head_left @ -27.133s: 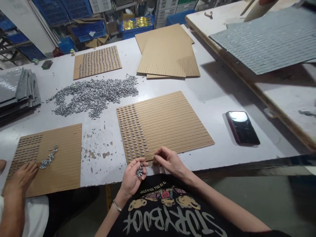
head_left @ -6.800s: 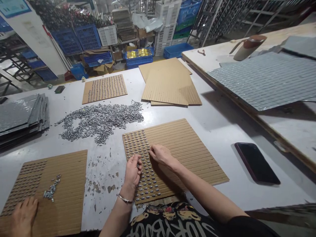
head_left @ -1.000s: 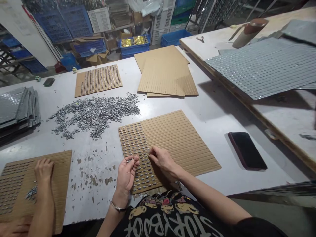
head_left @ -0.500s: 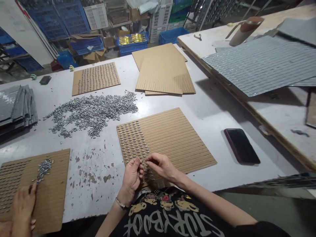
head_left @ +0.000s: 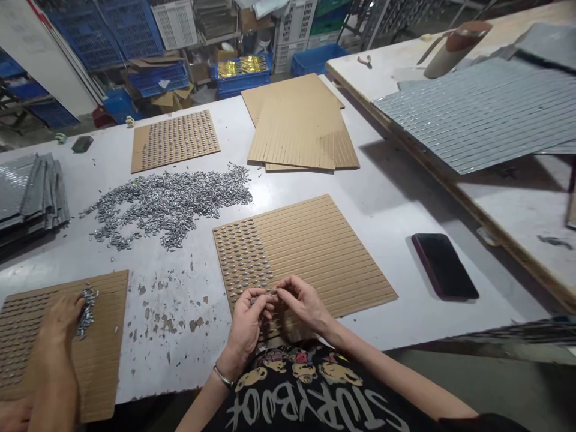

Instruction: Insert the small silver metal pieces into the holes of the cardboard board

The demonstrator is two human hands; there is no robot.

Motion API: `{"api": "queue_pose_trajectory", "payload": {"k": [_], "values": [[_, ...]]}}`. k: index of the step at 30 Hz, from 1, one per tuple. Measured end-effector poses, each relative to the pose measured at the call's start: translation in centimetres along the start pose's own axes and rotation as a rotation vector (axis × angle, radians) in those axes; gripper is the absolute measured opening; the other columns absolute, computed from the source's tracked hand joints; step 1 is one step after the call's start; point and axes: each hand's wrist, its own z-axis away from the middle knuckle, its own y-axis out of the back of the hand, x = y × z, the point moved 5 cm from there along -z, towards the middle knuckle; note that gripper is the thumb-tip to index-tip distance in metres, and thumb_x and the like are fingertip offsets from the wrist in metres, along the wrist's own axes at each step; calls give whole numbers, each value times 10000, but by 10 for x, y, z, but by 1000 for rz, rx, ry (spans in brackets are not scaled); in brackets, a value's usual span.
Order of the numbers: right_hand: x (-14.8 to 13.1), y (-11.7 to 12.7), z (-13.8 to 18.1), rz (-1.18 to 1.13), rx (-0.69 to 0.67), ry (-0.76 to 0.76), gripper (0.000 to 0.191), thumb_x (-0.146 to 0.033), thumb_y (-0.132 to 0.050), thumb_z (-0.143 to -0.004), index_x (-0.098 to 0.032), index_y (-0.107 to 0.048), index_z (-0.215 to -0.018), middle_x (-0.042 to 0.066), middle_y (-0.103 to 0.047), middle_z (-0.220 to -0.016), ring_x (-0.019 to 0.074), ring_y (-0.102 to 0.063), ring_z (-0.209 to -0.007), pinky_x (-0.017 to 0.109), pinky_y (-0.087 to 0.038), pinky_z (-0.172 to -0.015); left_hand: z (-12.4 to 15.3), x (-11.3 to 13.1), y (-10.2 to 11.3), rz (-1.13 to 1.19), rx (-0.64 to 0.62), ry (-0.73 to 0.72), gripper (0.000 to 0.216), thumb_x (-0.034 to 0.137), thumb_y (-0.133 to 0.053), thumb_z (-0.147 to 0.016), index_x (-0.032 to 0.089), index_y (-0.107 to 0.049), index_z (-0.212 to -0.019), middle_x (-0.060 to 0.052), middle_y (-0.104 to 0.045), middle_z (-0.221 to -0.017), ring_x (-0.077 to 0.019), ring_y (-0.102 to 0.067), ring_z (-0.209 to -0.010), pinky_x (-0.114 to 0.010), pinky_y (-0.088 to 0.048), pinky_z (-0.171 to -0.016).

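My left hand is closed over the near left part of a grooved cardboard sheet, with thumb and fingers curled together. Right beside it, my right hand pinches thumb and forefinger, the fingertips meeting those of the left. Whatever sits in the fingers is too small to make out. Small silver spindle-shaped pieces lie in rows in the grooves on the sheet's left side. Beyond the sheet spreads a loose heap of the same silver pieces.
At lower left another person's hand touches a small pile of pieces on a second cardboard sheet. A phone lies at right. Stacked cardboard, a filled sheet and grey sheets stand farther off.
Both my hands have shifted slightly right and up, fingertips still together. The other person's hand has moved up onto the small pile of pieces.
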Motion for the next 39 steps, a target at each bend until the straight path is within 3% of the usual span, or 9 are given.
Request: {"api": "queue_pose_trajectory", "payload": {"k": [4,7,10,17,25,28,33,39], "values": [[4,23,-15,214,80,100,183,-317,-482,-876,-194,-612,-915,39,-668,-814,166,-607,-714,292,-483,-678,-2,20,15,87,104,-93,301,366,-703,-753,166,-563,-930,-67,-643,-950,-132,-608,-817,-237,-485,-691],[3,20,-26,416,-24,194,184,-282,-486,-877,-195,-638,-931,53,-677,-891,179,-604,-821,307,-463,-773,-4,35,19,72,96,-117,344,390,-701,-753,166,-526,-948,-87,-660,-935,-140,-619,-750,-253,-490,-642],[5,9,-32,543,-108,127,150,-251,-490,-879,-194,-628,-893,28,-660,-804,163,-580,-741,276,-437,-710,-4,43,21,44,136,-145,375,447,-693,-753,179,-476,-900,-85,-677,-887,-130,-606,-656,-235,-465,-553],[4,-7,-37,845,-163,81,189,-241,-468,-924,-196,-611,-809,46,-635,-809,161,-561,-782,248,-370,-699,-7,28,23,-12,152,-65,380,459,-749,-691,162,-534,-790,52,-532,-599,-31,-407,-431,-145,-252,-383],[5,-1,-42,900,-118,36,58,-229,-508,-890,-196,-556,-884,39,-641,-823,156,-567,-736,247,-343,-642,-7,21,19,130,53,16,390,336,-817,-646,135,-638,-928,1,-591,-733,-71,-550,-643,-164,-423,-561],[-4,2,-34,828,-81,84,68,-254,-524,-889,-195,-556,-878,33,-633,-795,157,-557,-710,252,-362,-635,-6,17,15,185,13,53,354,272,-840,-620,144,-610,-857,-5,-608,-767,-78,-570,-667,-171,-445,-591],[-26,-6,-7,358,-102,280,135,-304,-528,-901,-203,-617,-888,23,-655,-792,146,-584,-716,257,-445,-668,-6,1,8,184,-12,108,348,299,-837,-628,129,-589,-804,14,-569,-714,-57,-524,-593,-155,-401,-517],[-24,-8,7,220,-72,248,144,-316,-556,-889,-196,-634,-880,23,-670,-790,145,-603,-725,262,-473,-676,-4,-9,-4,153,-65,98,316,326,-807,-668,118,-614,-807,20,-539,-667,-47,-465,-558,-155,-355,-490]]}}
